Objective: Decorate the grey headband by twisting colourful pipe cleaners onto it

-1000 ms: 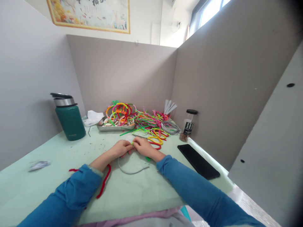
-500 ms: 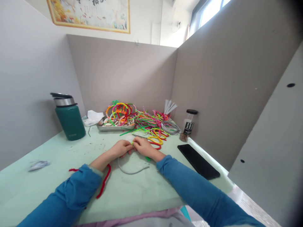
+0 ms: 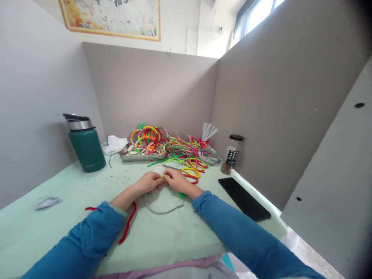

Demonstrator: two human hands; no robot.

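Note:
My left hand (image 3: 149, 183) and my right hand (image 3: 176, 180) meet over the middle of the table, thumbs and fingertips pinched together. Between the fingertips shows a small yellow-green piece (image 3: 163, 176), seemingly pipe cleaner; most of it is hidden by the fingers. A thin grey cord (image 3: 162, 213) curves out below my left hand and rests on the cloth. Beneath my right wrist lies a short green pipe cleaner (image 3: 181, 195). Beside my left forearm is a red pipe cleaner (image 3: 128, 224), partly covered by the sleeve.
Behind the hands stand a metal tray (image 3: 142, 158) of small pieces and bent pipe-cleaner rings, a pipe-cleaner heap (image 3: 184, 146) and a grey cord coil (image 3: 209, 157). A green bottle (image 3: 87, 151) is left; a black-lidded jar (image 3: 231, 157) and flat black object (image 3: 245, 199) are right.
Hardly anything differs: both hands keep the same pinch in the same place. The whole view has shifted very slightly.

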